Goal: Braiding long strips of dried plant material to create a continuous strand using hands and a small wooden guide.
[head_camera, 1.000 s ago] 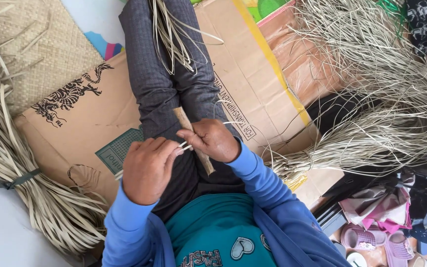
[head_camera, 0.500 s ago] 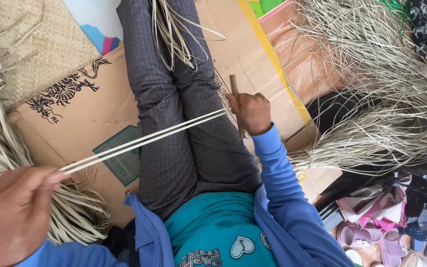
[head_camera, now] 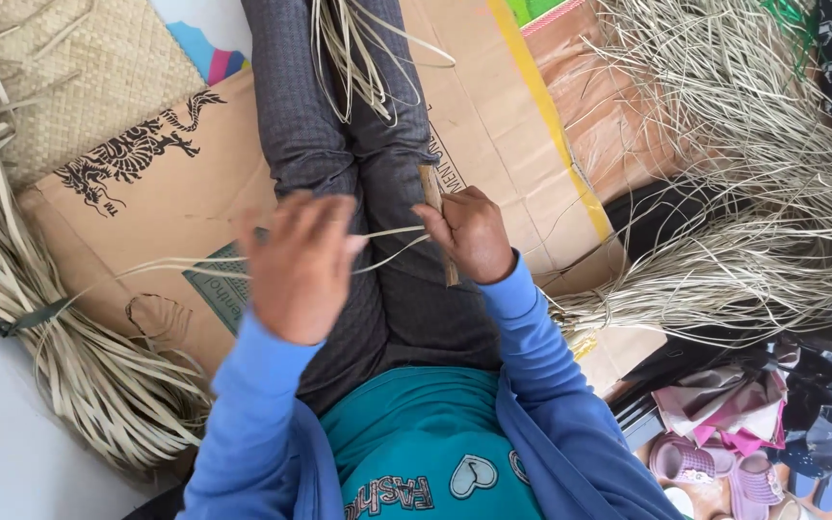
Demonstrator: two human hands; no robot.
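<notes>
Left hand (head_camera: 302, 265) back over lap from far left, fingers spread, blurred, thin pale straw strips (head_camera: 389, 234) looping at fingertips. Right hand (head_camera: 472, 234) clenched on flat wooden stick (head_camera: 432, 193), pinching strip ends. Strips slack now: pull finished. Tied pale reed bundle (head_camera: 60, 356) lies left, loose tangled straw heap (head_camera: 753, 193) right.

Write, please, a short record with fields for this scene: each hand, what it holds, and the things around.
left hand: left hand, fingers spread, blurred, at the thin pale straw strips
right hand: right hand, closed on a flat brown wooden stick, strips meeting it
under hands: lap in grey checked trousers
floor: flattened brown cardboard
left side: tied bundle of wide pale straw; woven straw mat
right side: loose pile of fine straw
</notes>
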